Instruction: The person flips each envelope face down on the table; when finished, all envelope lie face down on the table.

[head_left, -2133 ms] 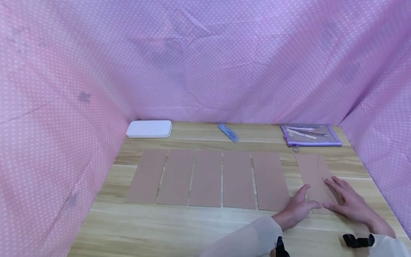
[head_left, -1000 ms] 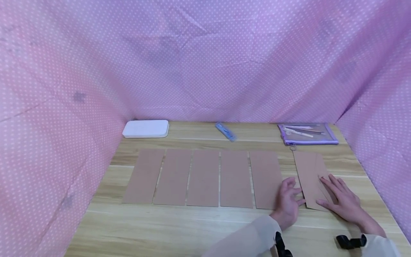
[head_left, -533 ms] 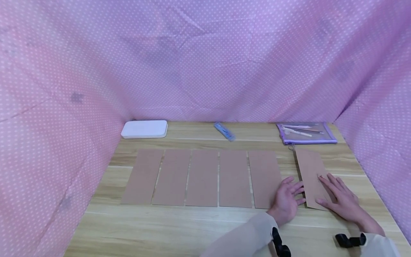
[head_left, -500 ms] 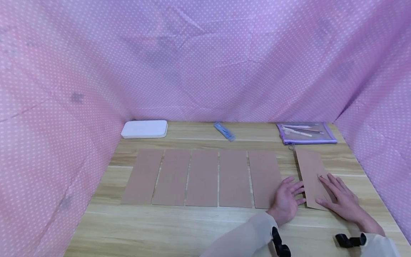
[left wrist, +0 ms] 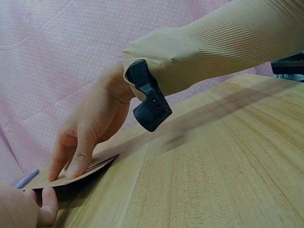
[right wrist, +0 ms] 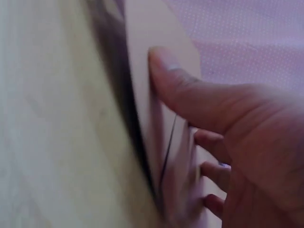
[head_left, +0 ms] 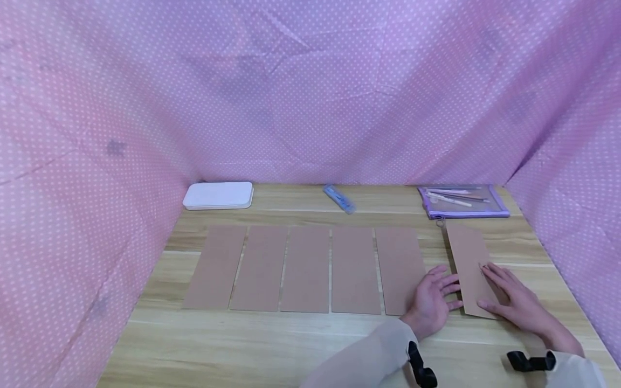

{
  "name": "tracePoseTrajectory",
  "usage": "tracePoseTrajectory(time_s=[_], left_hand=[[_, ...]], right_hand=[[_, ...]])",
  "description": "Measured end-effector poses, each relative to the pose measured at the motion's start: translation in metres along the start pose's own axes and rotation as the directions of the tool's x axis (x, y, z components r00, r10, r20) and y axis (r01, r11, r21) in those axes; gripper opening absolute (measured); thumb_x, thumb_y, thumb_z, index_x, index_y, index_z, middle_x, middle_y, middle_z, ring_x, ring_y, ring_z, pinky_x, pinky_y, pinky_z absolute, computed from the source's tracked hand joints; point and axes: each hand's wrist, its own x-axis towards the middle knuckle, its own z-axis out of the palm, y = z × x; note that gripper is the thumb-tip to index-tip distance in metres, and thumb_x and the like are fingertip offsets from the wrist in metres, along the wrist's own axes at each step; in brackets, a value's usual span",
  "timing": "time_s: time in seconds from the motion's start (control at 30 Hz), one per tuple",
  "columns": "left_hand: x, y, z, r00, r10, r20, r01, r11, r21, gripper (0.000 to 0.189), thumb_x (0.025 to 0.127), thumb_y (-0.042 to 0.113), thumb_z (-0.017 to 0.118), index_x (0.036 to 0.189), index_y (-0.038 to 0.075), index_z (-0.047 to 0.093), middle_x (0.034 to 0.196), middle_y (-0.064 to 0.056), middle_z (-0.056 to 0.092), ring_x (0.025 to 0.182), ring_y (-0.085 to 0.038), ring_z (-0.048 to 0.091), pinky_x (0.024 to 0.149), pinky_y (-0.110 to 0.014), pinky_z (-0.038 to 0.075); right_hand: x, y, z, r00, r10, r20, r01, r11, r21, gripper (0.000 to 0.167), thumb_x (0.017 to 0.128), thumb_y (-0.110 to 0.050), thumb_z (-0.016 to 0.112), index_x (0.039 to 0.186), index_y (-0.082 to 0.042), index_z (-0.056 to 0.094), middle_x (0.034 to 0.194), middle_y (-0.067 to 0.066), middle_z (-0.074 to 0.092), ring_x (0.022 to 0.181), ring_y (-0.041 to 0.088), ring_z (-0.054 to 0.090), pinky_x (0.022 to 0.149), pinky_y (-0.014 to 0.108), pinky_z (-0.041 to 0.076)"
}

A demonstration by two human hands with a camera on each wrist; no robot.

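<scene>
A brown paper piece (head_left: 468, 258) lies at the right of the table, its left edge raised slightly off the wood. My left hand (head_left: 430, 302) is turned palm up beside that edge, fingertips at or just under it. From the other side my right hand (head_left: 516, 302) rests on the paper, thumb and fingers spread over its surface. In the right wrist view a dark slit or fold line runs down the paper (right wrist: 142, 61) near the right thumb. The left wrist view shows the left fingers (left wrist: 47, 209) below the lifted edge.
Several matching brown paper pieces (head_left: 306, 269) lie in a row to the left. Along the back are a white case (head_left: 218, 195), a small blue packaged item (head_left: 339, 199) and a purple-edged mesh pouch (head_left: 495, 205) holding pens. Pink dotted cloth (head_left: 310, 108) hangs around the table.
My left hand has drawn back from on the paper to its left edge and turned palm up. That edge has risen. The right hand has stayed on the paper.
</scene>
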Motion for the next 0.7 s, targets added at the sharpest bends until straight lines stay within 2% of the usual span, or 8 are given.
tracePoseTrajectory(time_s=[0.07, 0.1, 0.17, 0.3, 0.43, 0.5, 0.6, 0.7], left_hand=[[0.0, 0.001, 0.0, 1.0, -0.002, 0.002, 0.002, 1.0, 0.003, 0.05, 0.094, 0.031, 0.042, 0.14, 0.011, 0.045, 0.136, -0.013, 0.057, 0.117, -0.027, 0.05, 0.084, -0.037, 0.042], [0.0, 0.001, 0.0, 1.0, -0.001, 0.003, 0.001, 1.0, 0.006, 0.05, 0.094, 0.031, 0.042, 0.14, 0.011, 0.045, 0.136, -0.013, 0.057, 0.117, -0.027, 0.05, 0.084, -0.037, 0.042], [-0.001, 0.002, -0.001, 1.0, 0.001, 0.004, -0.001, 1.0, 0.012, 0.05, 0.094, 0.031, 0.042, 0.141, 0.011, 0.045, 0.136, -0.013, 0.057, 0.118, -0.027, 0.05, 0.084, -0.037, 0.042], [-0.002, 0.003, -0.002, 1.0, 0.02, 0.021, -0.02, 0.999, 0.026, 0.05, 0.096, 0.031, 0.042, 0.141, 0.011, 0.044, 0.137, -0.013, 0.056, 0.117, -0.026, 0.05, 0.083, -0.036, 0.043], [-0.002, 0.006, -0.004, 0.998, 0.043, 0.055, -0.045, 0.999, 0.023, 0.051, 0.097, 0.032, 0.041, 0.143, 0.011, 0.042, 0.14, -0.014, 0.057, 0.114, -0.023, 0.051, 0.083, -0.035, 0.044], [-0.002, 0.008, -0.004, 0.996, 0.054, 0.073, -0.055, 0.998, 0.02, 0.051, 0.097, 0.032, 0.04, 0.144, 0.012, 0.041, 0.141, -0.014, 0.056, 0.113, -0.022, 0.051, 0.084, -0.035, 0.044], [-0.002, 0.009, -0.002, 0.993, 0.073, 0.096, -0.075, 0.997, 0.018, 0.051, 0.098, 0.031, 0.039, 0.145, 0.011, 0.041, 0.143, -0.016, 0.054, 0.111, -0.02, 0.05, 0.085, -0.036, 0.044], [-0.003, 0.01, -0.001, 0.99, 0.085, 0.11, -0.089, 0.996, 0.029, 0.05, 0.098, 0.03, 0.038, 0.144, 0.011, 0.041, 0.143, -0.017, 0.053, 0.111, -0.019, 0.049, 0.087, -0.036, 0.043]], right_hand=[[0.002, -0.003, -0.001, 1.0, -0.013, 0.008, 0.012, 1.0, 0.018, 0.079, 0.084, -0.012, 0.077, 0.147, 0.013, 0.036, 0.153, 0.043, 0.026, 0.15, -0.005, -0.004, 0.127, 0.024, 0.001], [0.003, -0.005, -0.002, 1.0, -0.015, 0.011, 0.014, 1.0, 0.025, 0.078, 0.083, -0.011, 0.078, 0.145, 0.015, 0.037, 0.152, 0.044, 0.027, 0.142, -0.018, -0.003, 0.118, 0.007, -0.002], [0.005, -0.008, -0.003, 1.0, -0.013, 0.015, 0.013, 1.0, 0.027, 0.076, 0.081, -0.009, 0.079, 0.141, 0.018, 0.04, 0.151, 0.044, 0.028, 0.126, -0.032, 0.0, 0.099, -0.009, -0.002], [0.007, -0.015, -0.006, 1.0, 0.003, 0.013, -0.004, 0.999, 0.043, 0.074, 0.08, -0.009, 0.08, 0.139, 0.017, 0.044, 0.149, 0.044, 0.031, 0.119, -0.037, 0.007, 0.095, -0.011, 0.004], [0.008, -0.018, -0.009, 0.998, 0.068, 0.015, -0.069, 0.99, 0.127, 0.073, 0.087, -0.012, 0.075, 0.147, 0.009, 0.039, 0.156, 0.037, 0.029, 0.118, -0.034, 0.02, 0.094, -0.01, 0.018], [0.008, -0.019, -0.01, 0.995, 0.099, 0.018, -0.1, 0.977, 0.187, 0.07, 0.093, -0.013, 0.069, 0.15, 0.007, 0.035, 0.162, 0.011, 0.035, 0.118, -0.032, 0.027, 0.092, -0.008, 0.026], [0.011, -0.019, -0.009, 0.996, 0.089, 0.007, -0.087, 0.954, 0.288, 0.063, 0.099, -0.009, 0.059, 0.151, 0.009, 0.03, 0.145, -0.027, 0.04, 0.115, -0.032, 0.034, 0.088, -0.005, 0.034], [0.012, -0.02, -0.006, 0.999, 0.037, -0.011, -0.03, 0.923, 0.383, 0.058, 0.102, -0.002, 0.049, 0.153, 0.009, 0.024, 0.134, -0.041, 0.039, 0.117, -0.03, 0.039, 0.088, -0.004, 0.039]])
